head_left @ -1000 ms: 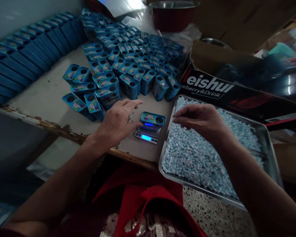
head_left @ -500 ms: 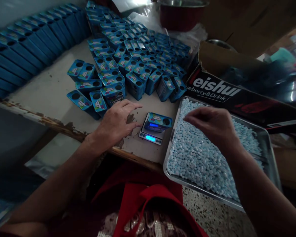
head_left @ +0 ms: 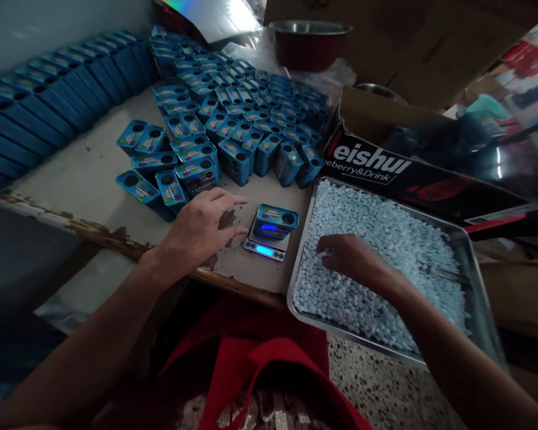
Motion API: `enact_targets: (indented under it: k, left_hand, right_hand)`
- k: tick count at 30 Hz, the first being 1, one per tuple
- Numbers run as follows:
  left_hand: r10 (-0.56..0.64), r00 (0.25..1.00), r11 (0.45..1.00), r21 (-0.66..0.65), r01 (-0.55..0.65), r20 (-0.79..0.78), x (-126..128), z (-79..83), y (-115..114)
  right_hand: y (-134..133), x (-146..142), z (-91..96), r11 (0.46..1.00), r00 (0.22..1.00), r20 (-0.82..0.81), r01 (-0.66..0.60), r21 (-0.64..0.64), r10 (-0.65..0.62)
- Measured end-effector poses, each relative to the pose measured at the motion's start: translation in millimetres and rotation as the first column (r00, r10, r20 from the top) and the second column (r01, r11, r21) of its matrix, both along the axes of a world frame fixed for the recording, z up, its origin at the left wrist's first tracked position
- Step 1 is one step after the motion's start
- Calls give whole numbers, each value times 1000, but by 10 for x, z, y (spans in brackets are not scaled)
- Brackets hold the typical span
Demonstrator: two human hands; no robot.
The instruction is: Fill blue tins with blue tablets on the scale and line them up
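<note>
Worktable (head_left: 98, 149): seen from the head camera, a pale top with worn paint and a chipped front edge; a packed row of blue tins (head_left: 72, 89) lines its 10 o'clock side, with a crowd of upright tins (head_left: 235, 107) around 12. A printed carton (head_left: 430, 186) stands at 2 o'clock.

Tin on the scale (head_left: 275, 222): upright on the digital scale (head_left: 264, 248), near the middle; the display is lit, its digits too blurred to read.

Tin from the hands: it lies at 3 o'clock from the left hand (head_left: 197, 230) and between 9 and 10 from the right hand (head_left: 347, 257). The left is nearer, its thumb tip just beside the scale, apart from the tin.

Tin's length: the long axis of its top runs roughly from 9 to 3 o'clock; the dark round opening sits at the 3 o'clock end, toward the tray (head_left: 358, 334), the lettering toward 9.

Left hand's grip: bare, thumb and forefinger spread, their gap facing 3 o'clock.

Right hand's grip: fingers curled down among the pale blue candies (head_left: 354, 304); I cannot tell whether any are pinched.

Metal handle (head_left: 446, 274): in the tray, toward 3 o'clock.
</note>
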State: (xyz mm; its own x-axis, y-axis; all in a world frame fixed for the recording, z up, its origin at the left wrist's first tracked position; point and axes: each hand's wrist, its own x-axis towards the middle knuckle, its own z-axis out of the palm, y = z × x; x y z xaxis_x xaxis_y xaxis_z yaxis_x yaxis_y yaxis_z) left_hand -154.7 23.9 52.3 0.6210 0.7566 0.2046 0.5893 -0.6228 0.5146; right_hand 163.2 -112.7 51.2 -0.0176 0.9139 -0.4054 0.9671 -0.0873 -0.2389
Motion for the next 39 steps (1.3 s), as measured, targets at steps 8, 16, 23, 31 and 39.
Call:
enact_targets:
  k: [8,16,23,31,39]
  left_hand:
    - [10,1000,998,-57,-10,-4,-32,-41,31]
    - [2,1000,994,-106,0,17,-155,-73,175]
    - [-3,1000,992,-125,3,0,-189,-118,186]
    - [-20,1000,995,-99,18,-22,-189,-133,140]
    - [-12,1000,995,-97,15,26,-107,-109,109]
  right_hand:
    - [462,-28,528,946,934,-357,92,311,26]
    - [787,-462,612,910,950,-203,-144,388,237]
    - [730,-418,609,936,947,-285,-44,350,151]
    - [741,-349,643,971,876,-481,91,222,28]
    - [433,308,303,719,272,-843,671,-180,-464]
